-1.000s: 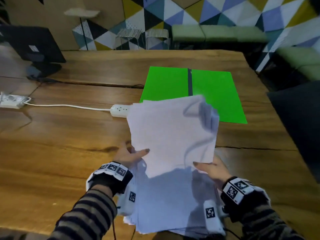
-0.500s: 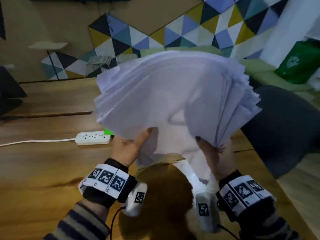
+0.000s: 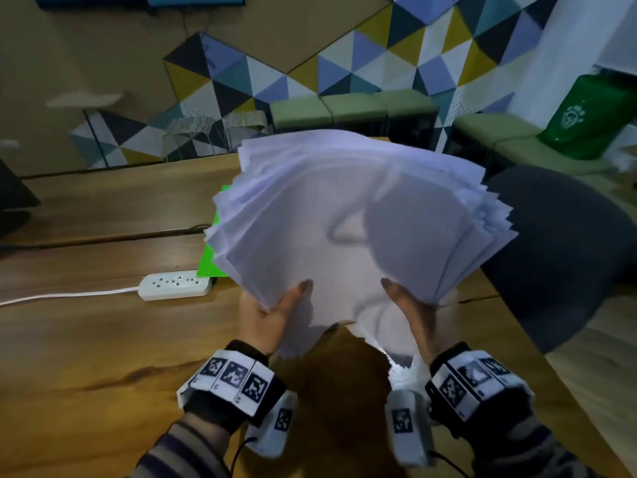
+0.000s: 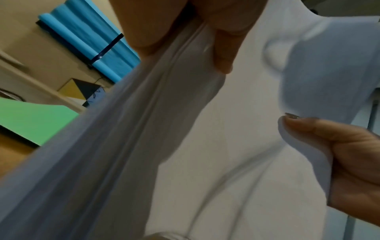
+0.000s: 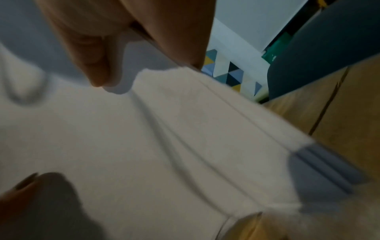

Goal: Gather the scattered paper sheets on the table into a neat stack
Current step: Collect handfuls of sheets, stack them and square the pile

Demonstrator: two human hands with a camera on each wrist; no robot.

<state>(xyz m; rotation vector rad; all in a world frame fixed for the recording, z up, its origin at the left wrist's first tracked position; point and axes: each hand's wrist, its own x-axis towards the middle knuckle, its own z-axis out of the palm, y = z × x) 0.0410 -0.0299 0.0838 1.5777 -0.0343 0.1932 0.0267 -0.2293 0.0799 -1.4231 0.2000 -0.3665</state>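
Observation:
A thick bundle of white paper sheets point(image 3: 351, 219) is held up off the wooden table point(image 3: 86, 339), tilted toward me, its edges fanned and uneven. My left hand point(image 3: 269, 315) grips the bundle's lower left edge, thumb on the near face. My right hand point(image 3: 410, 312) grips the lower right edge the same way. In the left wrist view my left hand point(image 4: 197, 37) pinches the sheets point(image 4: 185, 146), with the right hand's thumb point(image 4: 308, 126) opposite. In the right wrist view my right hand point(image 5: 123, 40) pinches the paper point(image 5: 144, 138).
A green sheet point(image 3: 212, 257) lies on the table, mostly hidden behind the bundle. A white power strip point(image 3: 174, 286) with its cord lies to the left. A dark chair point(image 3: 558, 257) stands at the table's right edge. Green benches point(image 3: 344, 110) line the patterned wall.
Both hands have lifted the whole bundle off the table and raised it upright in front of me. The view tilted up, so the green sheet is now mostly covered.

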